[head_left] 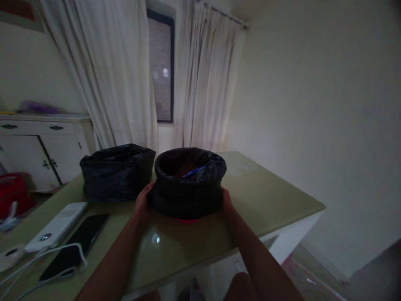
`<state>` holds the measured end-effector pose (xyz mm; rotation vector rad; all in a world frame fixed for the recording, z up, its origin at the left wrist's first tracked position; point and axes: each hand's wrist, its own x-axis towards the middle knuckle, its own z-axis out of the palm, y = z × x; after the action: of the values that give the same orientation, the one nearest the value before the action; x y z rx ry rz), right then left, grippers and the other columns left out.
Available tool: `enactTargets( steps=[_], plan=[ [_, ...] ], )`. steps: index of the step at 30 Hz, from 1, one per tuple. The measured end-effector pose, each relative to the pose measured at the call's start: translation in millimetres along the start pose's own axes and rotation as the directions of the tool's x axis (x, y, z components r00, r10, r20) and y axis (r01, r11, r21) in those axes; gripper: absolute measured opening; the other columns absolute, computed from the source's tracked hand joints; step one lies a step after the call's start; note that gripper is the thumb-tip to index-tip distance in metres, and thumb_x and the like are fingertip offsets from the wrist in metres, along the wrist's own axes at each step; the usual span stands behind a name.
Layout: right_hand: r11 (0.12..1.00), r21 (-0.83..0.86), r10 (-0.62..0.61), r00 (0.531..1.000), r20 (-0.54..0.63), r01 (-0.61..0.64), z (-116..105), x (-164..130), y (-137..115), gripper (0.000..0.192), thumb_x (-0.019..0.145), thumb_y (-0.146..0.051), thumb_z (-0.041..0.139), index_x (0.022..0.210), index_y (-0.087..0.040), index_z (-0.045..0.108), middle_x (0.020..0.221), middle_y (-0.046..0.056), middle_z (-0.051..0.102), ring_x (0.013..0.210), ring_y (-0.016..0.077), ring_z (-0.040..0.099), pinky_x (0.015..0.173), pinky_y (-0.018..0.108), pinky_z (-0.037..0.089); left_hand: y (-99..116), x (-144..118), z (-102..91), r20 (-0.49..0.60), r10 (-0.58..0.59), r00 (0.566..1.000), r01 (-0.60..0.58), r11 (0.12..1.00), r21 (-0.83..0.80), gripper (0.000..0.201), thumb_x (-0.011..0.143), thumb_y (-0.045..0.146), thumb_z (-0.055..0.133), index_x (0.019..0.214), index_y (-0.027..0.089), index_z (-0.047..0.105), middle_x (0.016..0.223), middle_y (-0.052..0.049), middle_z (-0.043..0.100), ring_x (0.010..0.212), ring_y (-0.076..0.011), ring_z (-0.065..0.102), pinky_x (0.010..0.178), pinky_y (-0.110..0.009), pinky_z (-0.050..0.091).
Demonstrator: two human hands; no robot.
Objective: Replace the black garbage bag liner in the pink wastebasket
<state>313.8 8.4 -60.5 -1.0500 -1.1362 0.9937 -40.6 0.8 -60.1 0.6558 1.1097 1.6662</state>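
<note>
A round bin lined with a black plastic bag (pixel 188 188) stands on the glass-topped table (pixel 269 196). Its mouth is open and a blue pen-like stick (pixel 194 171) lies inside on brownish contents. My left hand (pixel 142 203) presses against the bin's left side. My right hand (pixel 227 202) holds the bin's right side. Both arms reach forward from the bottom of the view. A second black bag (pixel 117 171), with its top folded over, sits just to the left, close to the bin.
On the table's left lie a white remote (pixel 58 225), a dark phone (pixel 77 244) and white cables (pixel 40 261). A white cabinet (pixel 46 146) stands at the left wall, curtains and a window behind. The table's right edge drops off near a bare wall.
</note>
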Motion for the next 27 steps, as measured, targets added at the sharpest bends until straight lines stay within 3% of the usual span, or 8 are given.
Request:
enactTargets(
  steps=[4,9,13,17,19,21,24,27],
  plan=[
    [0.994,0.05,0.093,0.996,-0.009,-0.093,-4.0,-37.9,-8.4,0.042,0.062,-0.057,0.078,0.069,-0.016,0.078,0.071,0.009,0.071,0.073,0.023,0.059,0.063,0.034,0.05,0.1,-16.3,-0.4,0.063,0.041,0.997,-0.033,0.991,-0.132,0.05,0.073,0.02,0.084,0.121,0.024,0.072,0.111,-0.007,0.082,0.095,-0.0223,0.079,0.084,-0.033,0.064],
    [0.999,-0.026,0.041,0.999,-0.035,-0.042,-3.2,-77.6,-14.7,0.044,0.063,-0.057,0.074,0.071,-0.014,0.078,0.075,0.007,0.07,0.079,0.0217,0.056,0.07,0.033,0.05,-7.3,-47.3,3.5,0.202,0.202,0.958,-0.236,0.958,0.16,0.073,0.054,0.043,0.099,0.118,0.022,0.07,0.101,-0.01,0.082,0.095,-0.0315,0.078,0.081,-0.042,0.065],
    [0.99,-0.139,-0.021,0.997,0.071,0.031,0.6,-87.3,-14.0,0.044,0.073,-0.055,0.06,0.068,-0.013,0.074,0.069,0.005,0.065,0.073,0.0189,0.051,0.067,0.031,0.044,-4.8,-81.1,1.1,0.109,0.305,0.946,-0.324,0.893,0.314,0.053,0.069,0.068,0.083,0.093,0.023,0.07,0.084,-0.008,0.077,0.081,-0.0277,0.072,0.069,-0.037,0.059],
    [0.962,-0.268,-0.035,0.998,0.053,0.048,4.3,-89.7,-9.3,0.042,0.071,-0.054,0.055,0.059,-0.016,0.067,0.064,0.007,0.062,0.071,0.0213,0.052,0.066,0.033,0.041,7.0,-121.0,1.5,0.177,0.308,0.935,-0.353,0.859,0.371,0.065,0.085,0.086,0.058,0.066,0.025,0.059,0.059,-0.003,0.06,0.056,-0.0186,0.053,0.052,-0.031,0.045],
    [0.959,-0.28,-0.04,0.998,0.045,0.051,5.4,-91.1,-8.4,0.037,0.068,-0.05,0.055,0.053,-0.017,0.062,0.063,0.008,0.062,0.073,0.0234,0.054,0.067,0.034,0.04,19.5,-139.2,8.2,0.252,0.368,0.895,-0.444,0.795,0.413,0.071,0.089,0.089,0.052,0.06,0.024,0.054,0.055,-0.001,0.053,0.054,-0.0167,0.048,0.052,-0.03,0.041],
    [0.958,-0.281,-0.046,0.998,0.051,0.059,5.4,-93.2,-9.0,0.035,0.067,-0.049,0.055,0.053,-0.018,0.061,0.065,0.009,0.064,0.075,0.0249,0.056,0.068,0.034,0.04,34.0,-153.4,17.4,0.325,0.477,0.817,-0.576,0.701,0.421,0.065,0.091,0.083,0.056,0.068,0.022,0.059,0.061,-0.001,0.057,0.058,-0.0168,0.052,0.056,-0.03,0.044],
    [0.963,-0.263,-0.052,0.997,0.059,0.066,3.8,-96.5,-11.1,0.038,0.07,-0.052,0.057,0.056,-0.017,0.063,0.063,0.007,0.062,0.075,0.0243,0.056,0.067,0.033,0.039,47.7,-165.4,27.3,0.372,0.603,0.706,-0.708,0.598,0.376,0.045,0.1,0.064,0.057,0.104,0.02,0.069,0.083,-0.003,0.068,0.072,-0.0191,0.063,0.066,-0.03,0.052],
    [0.975,-0.209,-0.062,0.996,0.059,0.073,1.0,-98.8,-12.0,0.048,0.072,-0.062,0.059,0.061,-0.016,0.065,0.061,0.004,0.058,0.071,0.0205,0.053,0.064,0.03,0.038,43.1,-166.7,28.3,0.361,0.719,0.594,-0.797,0.462,0.39,0.039,0.104,0.047,0.055,0.131,0.02,0.065,0.116,-0.012,0.071,0.097,-0.0234,0.071,0.081,-0.036,0.059]
  ],
)
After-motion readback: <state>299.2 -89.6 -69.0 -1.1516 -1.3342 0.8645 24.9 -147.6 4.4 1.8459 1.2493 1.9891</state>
